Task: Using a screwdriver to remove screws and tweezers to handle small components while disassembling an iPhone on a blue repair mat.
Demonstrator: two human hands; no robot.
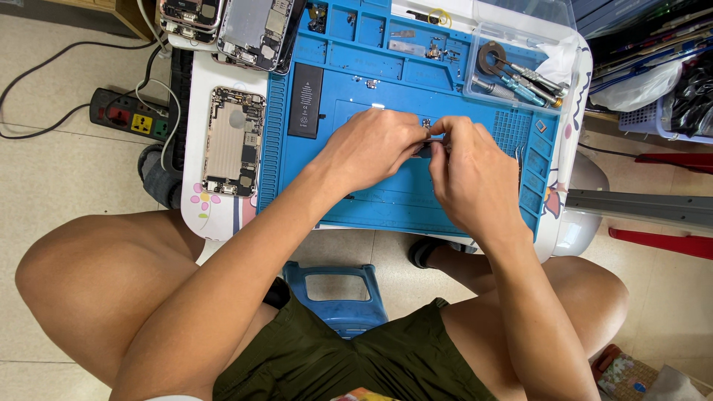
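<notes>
1. Hands meet mid blue mat (386, 197): left hand (371, 148) and right hand (464, 174) both pinch a small dark part (425, 151).
2. Looks like fiddly fitting work; next move needs steady fingertips. Battery (304, 100) lies left on the mat.

Head view, looking down. Left hand (371, 145) and right hand (464, 174) meet over a blue work mat (416, 200), pinching a small dark part (425, 151) between fingertips. A black battery (305, 99) and an opened phone chassis (234, 141) lie to the left.
</notes>
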